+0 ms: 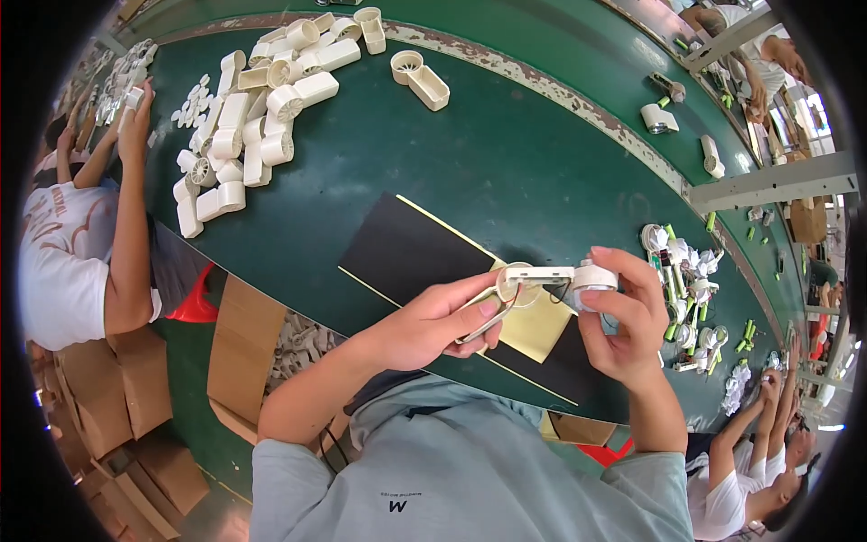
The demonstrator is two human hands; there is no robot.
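Note:
My left hand (433,316) is closed around a cream plastic fan housing (507,285), an open shell with a round end. In my right hand (630,321), between thumb and fingers, is a white round motor piece (594,276). A narrow white strip (539,274) runs from this piece to the housing's round end. Thin red and dark wires hang between the parts. Below my hands lies a black mat (397,248) with yellow edges and a yellow patch (539,330). My fingers hide part of both pieces.
Cream housings (257,117) are heaped at the far left, with one loose housing (424,79) beside them. Circuit parts with green cells (686,289) lie to the right. A raised rail (542,77) crosses the green table. Co-workers sit on both sides; cardboard boxes (239,352) stand at lower left.

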